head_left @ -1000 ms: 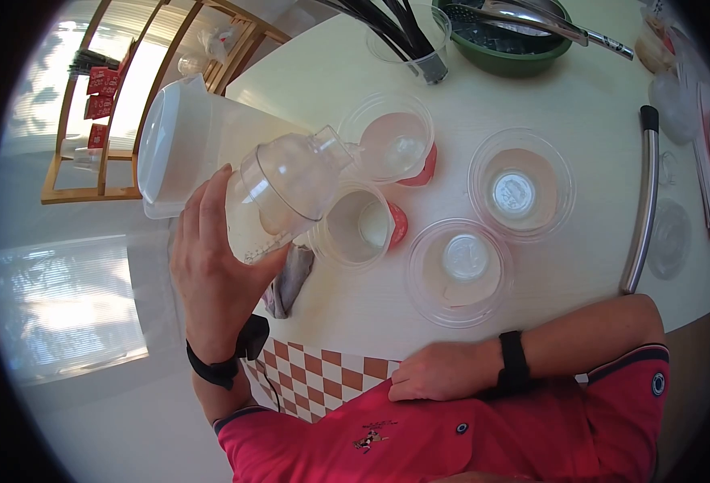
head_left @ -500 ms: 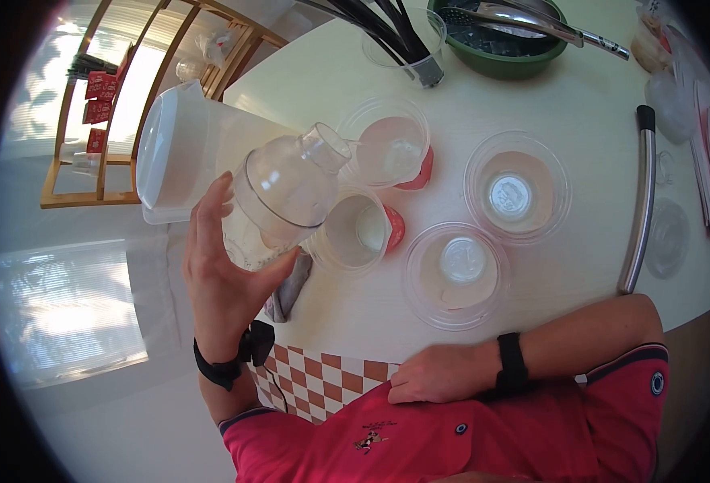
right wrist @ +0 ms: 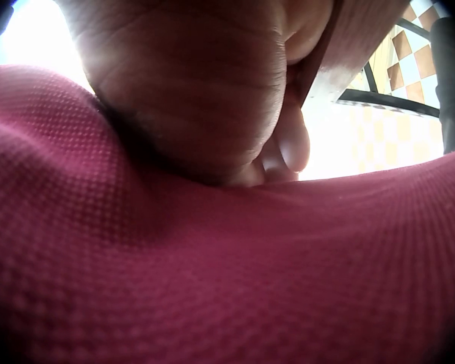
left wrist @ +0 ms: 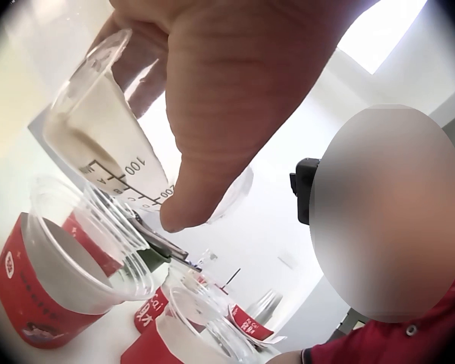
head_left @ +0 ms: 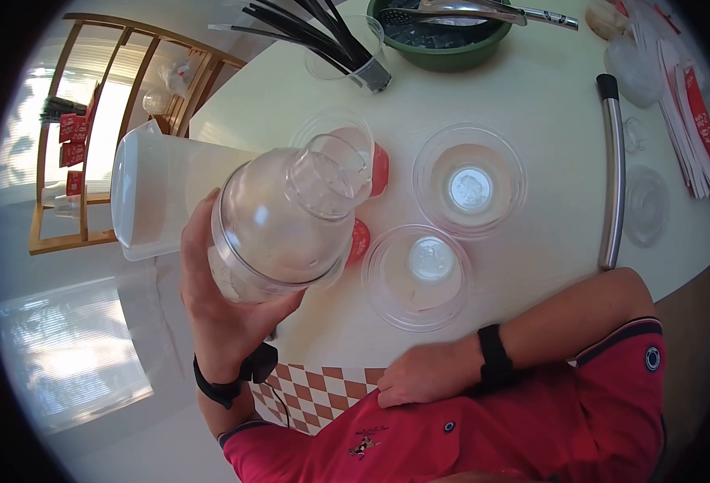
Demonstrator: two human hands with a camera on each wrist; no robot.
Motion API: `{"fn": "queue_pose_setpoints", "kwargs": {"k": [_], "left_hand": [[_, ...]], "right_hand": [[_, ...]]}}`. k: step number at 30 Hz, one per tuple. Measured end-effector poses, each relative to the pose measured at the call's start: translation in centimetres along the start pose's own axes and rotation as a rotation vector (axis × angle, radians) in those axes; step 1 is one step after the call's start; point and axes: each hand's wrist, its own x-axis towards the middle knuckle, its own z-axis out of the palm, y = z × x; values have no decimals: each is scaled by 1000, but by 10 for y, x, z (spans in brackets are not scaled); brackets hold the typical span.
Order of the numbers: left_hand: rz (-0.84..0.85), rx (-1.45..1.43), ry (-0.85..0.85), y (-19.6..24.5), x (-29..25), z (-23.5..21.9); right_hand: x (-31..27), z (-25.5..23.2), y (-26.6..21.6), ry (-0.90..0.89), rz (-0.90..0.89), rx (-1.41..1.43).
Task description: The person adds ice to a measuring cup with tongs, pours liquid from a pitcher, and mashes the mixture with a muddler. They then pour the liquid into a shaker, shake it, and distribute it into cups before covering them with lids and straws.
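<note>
My left hand (head_left: 230, 306) grips a clear shaker (head_left: 282, 217) with a narrow open neck, tilted above the cups at the table's left. In the left wrist view, the hand (left wrist: 235, 83) has its thumb against the shaker's (left wrist: 110, 144) printed measuring scale. Below it stand plastic cups with red sleeves (left wrist: 34, 303), partly hidden in the head view. Two wide clear cups (head_left: 470, 189) (head_left: 417, 282) stand to the right. My right hand (head_left: 427, 374) rests loosely curled against the red shirt (right wrist: 212, 265), holding nothing that shows.
A white lidded pitcher (head_left: 162, 193) lies at the left. At the back are a cup of black straws (head_left: 343, 60) and a green bowl (head_left: 451, 56) with metal utensils. A metal tube (head_left: 614, 177), a clear lid (head_left: 646, 207) and paper sleeves (head_left: 685, 121) lie at the right.
The shaker in my left hand has come nearer the head camera, and its neck points more toward it. The head view has shifted, moving the table items leftward. My right hand stays at the shirt.
</note>
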Motion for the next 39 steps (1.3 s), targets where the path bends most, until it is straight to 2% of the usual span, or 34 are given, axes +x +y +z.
{"fn": "queue_pose_setpoints", "kwargs": {"k": [5, 8, 17, 29, 39], "left_hand": [[203, 114, -92, 19, 23, 2], [299, 212, -78, 28, 33, 5], [367, 344, -86, 43, 47, 3], [384, 467, -64, 41, 46, -1], [399, 468, -67, 41, 45, -3]], "right_hand": [[0, -2, -1, 14, -5, -2], [1, -4, -2, -16, 10, -4], [2, -4, -2, -6, 10, 11], [3, -4, -2, -11, 15, 25], [2, -4, -3, -8, 16, 29]]}}
